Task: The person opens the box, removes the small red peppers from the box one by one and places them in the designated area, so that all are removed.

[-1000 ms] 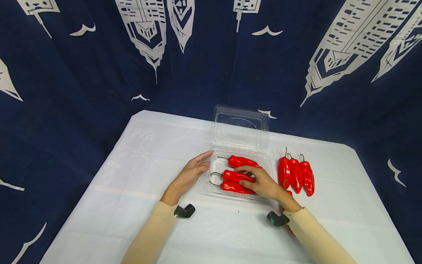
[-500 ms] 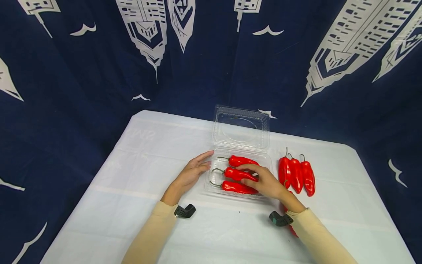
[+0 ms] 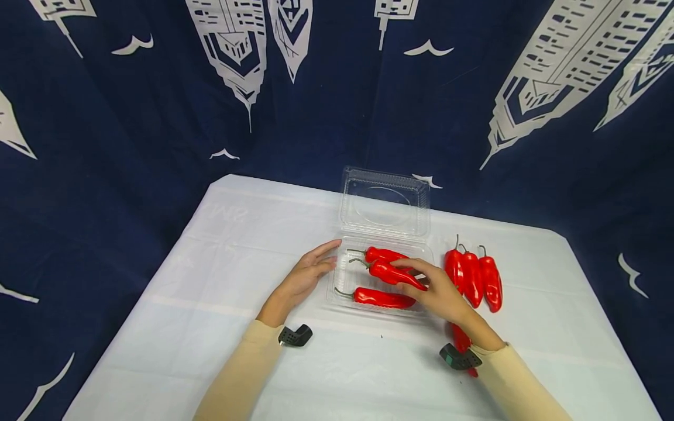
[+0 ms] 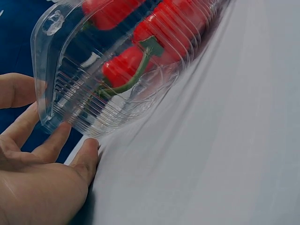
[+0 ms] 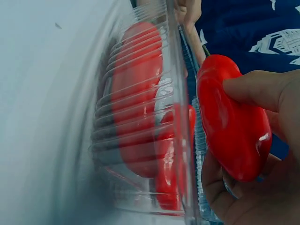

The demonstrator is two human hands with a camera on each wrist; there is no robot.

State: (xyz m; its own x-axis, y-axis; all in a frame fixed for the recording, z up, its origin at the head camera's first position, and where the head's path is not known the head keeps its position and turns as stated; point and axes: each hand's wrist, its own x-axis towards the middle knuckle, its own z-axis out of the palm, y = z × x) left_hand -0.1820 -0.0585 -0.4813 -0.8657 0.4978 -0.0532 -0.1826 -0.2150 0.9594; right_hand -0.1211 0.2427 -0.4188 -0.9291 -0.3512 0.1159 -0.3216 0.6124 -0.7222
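Note:
My right hand (image 3: 434,290) pinches a red pepper (image 3: 389,272) between thumb and fingers, above the open clear plastic clamshell box (image 3: 344,280). In the right wrist view this held pepper (image 5: 229,117) is outside the box wall, higher than its rim. Two more red peppers lie in the box: one along the near side (image 3: 381,298), the other at the far side (image 3: 380,254), partly covered by the held one. Fingers straight, my left hand (image 3: 305,279) touches the box's left end; in the left wrist view its fingertips rest against the ribbed wall (image 4: 86,119).
Three red peppers (image 3: 473,279) lie side by side on the white table right of the box. Another pepper (image 3: 460,338) lies partly under my right forearm. The box's hinged lid (image 3: 385,202) stands raised behind it, before a dark blue patterned curtain (image 3: 326,117).
My right hand has lifted the middle pepper out of its place between the other two and carried it up and to the right. The left hand has stayed still.

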